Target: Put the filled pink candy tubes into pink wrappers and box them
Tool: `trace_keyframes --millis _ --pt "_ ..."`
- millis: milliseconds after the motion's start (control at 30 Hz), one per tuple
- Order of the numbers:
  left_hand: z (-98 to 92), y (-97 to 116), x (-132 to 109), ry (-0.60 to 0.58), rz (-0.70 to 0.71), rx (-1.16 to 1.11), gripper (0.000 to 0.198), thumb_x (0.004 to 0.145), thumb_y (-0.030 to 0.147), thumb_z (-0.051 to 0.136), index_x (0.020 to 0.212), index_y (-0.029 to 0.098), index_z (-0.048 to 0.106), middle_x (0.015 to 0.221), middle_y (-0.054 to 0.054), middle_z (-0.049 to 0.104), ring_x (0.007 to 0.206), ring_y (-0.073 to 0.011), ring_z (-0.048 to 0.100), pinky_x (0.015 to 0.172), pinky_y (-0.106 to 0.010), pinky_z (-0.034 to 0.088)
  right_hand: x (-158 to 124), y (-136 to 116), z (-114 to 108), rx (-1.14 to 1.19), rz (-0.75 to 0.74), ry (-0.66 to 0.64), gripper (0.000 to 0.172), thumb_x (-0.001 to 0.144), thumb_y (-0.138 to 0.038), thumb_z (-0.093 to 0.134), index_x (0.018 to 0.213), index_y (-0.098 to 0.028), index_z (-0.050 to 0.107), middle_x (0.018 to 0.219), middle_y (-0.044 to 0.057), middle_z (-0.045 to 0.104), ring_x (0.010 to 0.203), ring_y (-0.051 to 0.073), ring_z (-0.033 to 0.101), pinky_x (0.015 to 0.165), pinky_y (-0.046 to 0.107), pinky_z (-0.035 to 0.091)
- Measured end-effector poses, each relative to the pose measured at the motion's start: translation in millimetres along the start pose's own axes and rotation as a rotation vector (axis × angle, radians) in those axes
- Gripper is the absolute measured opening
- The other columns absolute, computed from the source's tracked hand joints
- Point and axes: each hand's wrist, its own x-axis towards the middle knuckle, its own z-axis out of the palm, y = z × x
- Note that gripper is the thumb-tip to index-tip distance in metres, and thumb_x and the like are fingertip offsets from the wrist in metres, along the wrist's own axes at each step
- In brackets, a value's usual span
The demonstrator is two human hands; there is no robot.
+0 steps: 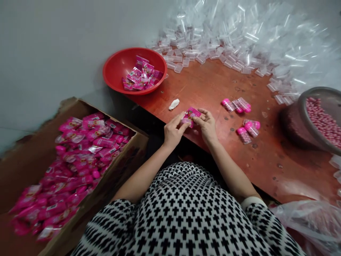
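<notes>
Both hands meet over the near edge of the red-brown table, closed on a pink printed packet. My left hand grips its left side; a pale, see-through piece shows by those fingertips, too blurred to name. My right hand pinches the packet's right side between thumb and fingers. Just beyond the left hand lies a small crumpled white lump. To the right, several clear tubes with pink caps, filled with pink beads, lie in two groups, one with a capped tube, the nearer with another capped tube.
A red bowl of pink packets stands at the table's left corner. Empty clear tubes pile along the back. A grey bucket of pink beads is at right. Left, below the table, a cardboard box holds pink packaged pieces. A plastic bag lies front right.
</notes>
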Motion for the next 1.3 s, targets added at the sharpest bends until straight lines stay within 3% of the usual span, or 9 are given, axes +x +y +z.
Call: trace_keyframes --millis 200,367,433,500,733,867,1033,1167,1300 --pt "-18.1 3.1 4.4 -0.106 -0.485 -0.459 0.036 0.062 0.045 0.079 0.072 0.012 0.072 0.069 -0.003 0.069 0.066 -0.0144 0.066 0.072 -0.03 0.057 5.5 -11.3 2.9 -0.183 -0.003 -0.116 0.046 0.058 -0.029 0.082 0.095 -0.021 0.055 0.067 -0.006 0.065 0.056 0.011 0.06 0.057 0.025 0.05" --pt "-28.5 0.0 0.4 0.088 -0.625 -0.619 0.034 0.054 0.034 0.086 0.072 0.01 0.071 0.069 -0.004 0.069 0.062 -0.0111 0.065 0.063 -0.026 0.058 25.0 -5.2 -2.2 -0.749 -0.208 -0.038 0.037 0.069 -0.029 0.075 0.1 -0.019 0.058 0.08 0.003 0.067 0.078 0.022 0.063 0.077 0.04 0.05" --pt "-29.4 1.0 -1.7 0.12 -0.662 -0.652 0.033 0.053 0.03 0.087 0.071 0.009 0.07 0.072 -0.005 0.07 0.062 -0.0113 0.065 0.061 -0.024 0.058 27.7 -4.4 -3.2 -1.039 -0.327 -0.04 0.034 0.068 -0.025 0.075 0.098 -0.016 0.061 0.096 0.011 0.067 0.098 0.028 0.059 0.091 0.048 0.044" --pt "-27.3 2.7 -3.1 0.147 -0.679 -0.671 0.03 0.054 0.027 0.087 0.068 0.008 0.068 0.072 -0.005 0.07 0.06 -0.0108 0.064 0.058 -0.023 0.057 24.5 -5.4 -2.4 -1.098 -0.417 -0.039 0.034 0.07 -0.027 0.074 0.1 -0.015 0.062 0.109 0.014 0.064 0.109 0.03 0.054 0.097 0.05 0.04" --pt "-13.6 5.0 -5.9 0.136 -0.703 -0.725 0.029 0.056 0.025 0.086 0.067 0.008 0.065 0.064 -0.002 0.066 0.053 -0.0098 0.062 0.052 -0.022 0.056 8.8 2.6 3.3 -0.463 -0.153 -0.211 0.038 0.074 -0.039 0.068 0.102 -0.019 0.054 0.077 -0.002 0.063 0.069 0.014 0.061 0.067 0.029 0.05" --pt "-20.8 7.1 -10.2 0.186 -0.716 -0.751 0.03 0.058 0.03 0.084 0.071 0.008 0.067 0.069 -0.005 0.069 0.059 -0.0129 0.066 0.056 -0.025 0.058 16.1 9.6 4.2 -0.858 -0.264 -0.088 0.025 0.08 -0.027 0.061 0.103 -0.018 0.057 0.08 0.001 0.064 0.073 0.017 0.06 0.073 0.033 0.048" --pt "-29.1 7.5 -9.9 0.19 -0.676 -0.69 0.029 0.052 0.024 0.086 0.068 0.007 0.068 0.067 -0.006 0.07 0.061 -0.0148 0.068 0.06 -0.027 0.061 27.5 -4.5 -7.0 -1.275 -0.383 -0.141 0.025 0.086 -0.028 0.057 0.108 -0.015 0.06 0.103 0.012 0.067 0.096 0.024 0.059 0.087 0.037 0.045" --pt "-23.3 8.0 -9.1 0.208 -0.703 -0.652 0.025 0.052 0.019 0.085 0.063 0.007 0.067 0.067 -0.006 0.071 0.059 -0.0136 0.067 0.055 -0.022 0.059 46.8 -36.0 -43.7 -1.454 -0.355 0.091 0.028 0.09 -0.024 0.049 0.113 -0.011 0.059 0.111 0.017 0.064 0.104 0.026 0.056 0.091 0.038 0.042" --pt "-14.6 11.4 -8.5 0.194 -0.772 -0.695 0.021 0.056 0.015 0.083 0.065 0.008 0.066 0.067 -0.005 0.07 0.056 -0.0124 0.066 0.051 -0.021 0.058 68.9 -63.9 -84.2 -1.685 -0.15 0.338 0.033 0.09 -0.028 0.048 0.106 -0.004 0.064 0.115 0.024 0.06 0.109 0.032 0.053 0.088 0.042 0.042"
